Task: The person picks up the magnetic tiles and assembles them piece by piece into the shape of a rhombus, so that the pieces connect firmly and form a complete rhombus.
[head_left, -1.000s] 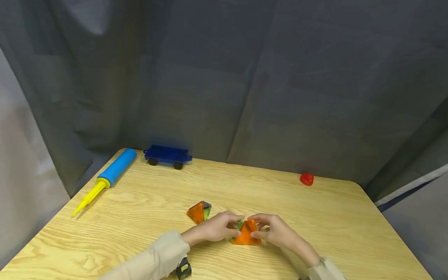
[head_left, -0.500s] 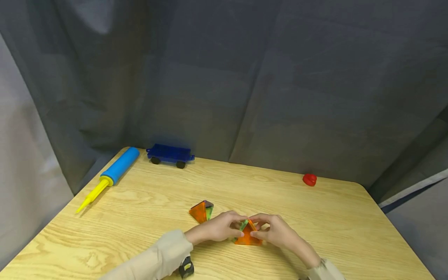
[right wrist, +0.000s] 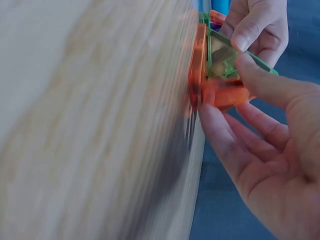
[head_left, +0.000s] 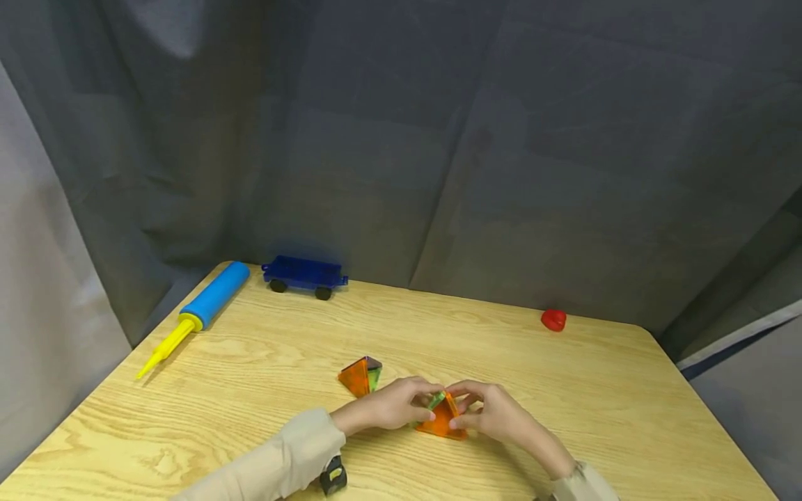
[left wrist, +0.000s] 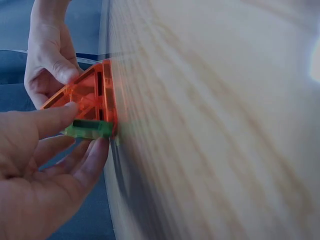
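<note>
Translucent magnetic tiles stand between the two hands near the front middle of the table. My left hand (head_left: 396, 405) pinches a green triangular tile (left wrist: 89, 129), thumb on one face and fingers on the other. On the other side, my right hand (head_left: 498, 415) grips an orange tile (right wrist: 231, 94) by thumb and fingers. Both tiles lean together at the top, over another orange tile (head_left: 441, 428) lying on the table. Just beyond my left wrist sits a small pyramid (head_left: 356, 378) of orange, green and dark tiles, partly hidden by the forearm.
A blue wheeled toy car base (head_left: 303, 273) stands at the back left of the wooden table (head_left: 250, 410). Left of it lies a blue and yellow hand pump (head_left: 216, 298). A small red object (head_left: 554, 320) sits near the back right edge, with a dark curtain (head_left: 388, 139) behind.
The orange tile in my right hand has turned edge-on and now leans towards the green tile. The tiles have since rotated slightly on the table. Both hands stay almost in place.
</note>
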A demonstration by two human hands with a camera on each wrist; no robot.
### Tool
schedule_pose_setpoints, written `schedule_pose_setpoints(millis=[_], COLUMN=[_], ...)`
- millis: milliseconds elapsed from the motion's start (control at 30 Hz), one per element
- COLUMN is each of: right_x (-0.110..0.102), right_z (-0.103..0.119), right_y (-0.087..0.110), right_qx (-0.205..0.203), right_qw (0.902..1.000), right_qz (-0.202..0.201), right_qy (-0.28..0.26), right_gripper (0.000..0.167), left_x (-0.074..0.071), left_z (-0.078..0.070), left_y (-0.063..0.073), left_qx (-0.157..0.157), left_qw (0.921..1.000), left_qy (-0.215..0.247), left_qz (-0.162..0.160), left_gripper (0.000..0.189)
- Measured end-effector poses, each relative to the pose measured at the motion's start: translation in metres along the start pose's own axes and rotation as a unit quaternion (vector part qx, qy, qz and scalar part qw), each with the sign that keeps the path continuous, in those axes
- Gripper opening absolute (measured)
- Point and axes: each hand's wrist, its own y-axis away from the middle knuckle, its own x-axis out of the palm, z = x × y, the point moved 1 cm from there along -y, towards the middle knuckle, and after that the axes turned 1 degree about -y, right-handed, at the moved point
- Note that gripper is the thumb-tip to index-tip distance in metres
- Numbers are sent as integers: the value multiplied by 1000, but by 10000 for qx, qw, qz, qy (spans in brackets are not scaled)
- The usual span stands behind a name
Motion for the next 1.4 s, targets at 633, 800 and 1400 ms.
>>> schedule_pose_setpoints(millis=[633,800,1400], right_x=[4,2,6], right_z=[0,-2,1], right_y=[-1,-1,-2], right_qx=[-292,-232,-297], right_qw=[9979,9980,9973], right_qz=[-30,-332,-107], right_qy=[571,477,658], right_gripper=[60,50,62], left_x=[0,0,3], left_z=[1,-1,-4], left_y=[-3,0,3], left_qx=[15,-149,-161], left_qw=[9991,9990,9987], left_qy=[190,-236,-468], left_qz=[-375,-359,135], left_gripper=[46,56,76])
